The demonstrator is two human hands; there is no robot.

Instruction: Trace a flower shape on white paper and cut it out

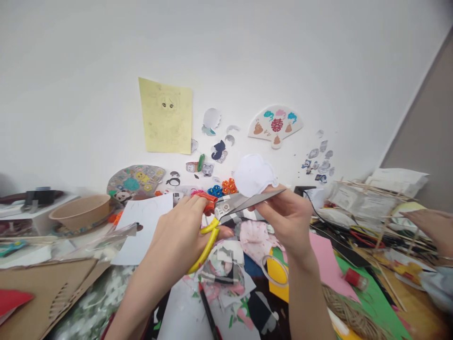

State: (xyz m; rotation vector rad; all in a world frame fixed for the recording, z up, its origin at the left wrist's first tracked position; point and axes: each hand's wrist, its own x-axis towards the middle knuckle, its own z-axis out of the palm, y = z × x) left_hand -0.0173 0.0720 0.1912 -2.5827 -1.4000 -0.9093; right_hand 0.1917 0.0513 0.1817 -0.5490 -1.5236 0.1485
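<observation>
My left hand [182, 229] is wrapped around the yellow handles of a pair of scissors [226, 208]. Their metal blades point to the right, one overlapping the other for most of their length. My right hand [288, 217] pinches a white paper cutout [253, 174] with a rounded, wavy outline. The cutout stands up just behind and above the blades, and its lower edge is partly hidden. A red-orange piece [209, 202] shows beside my left fingertips; whether I touch it is unclear. Paper and fabric scraps [222, 264] lie below my hands.
A roll of tape [275, 270], a black pen [208, 311], twine [350, 311] and green paper [371, 293] crowd the table. Cardboard [38, 293] and a round tan container [81, 212] are left. Another person's hand [430, 231] is at far right, near thin sticks. A wall [226, 56] stands behind.
</observation>
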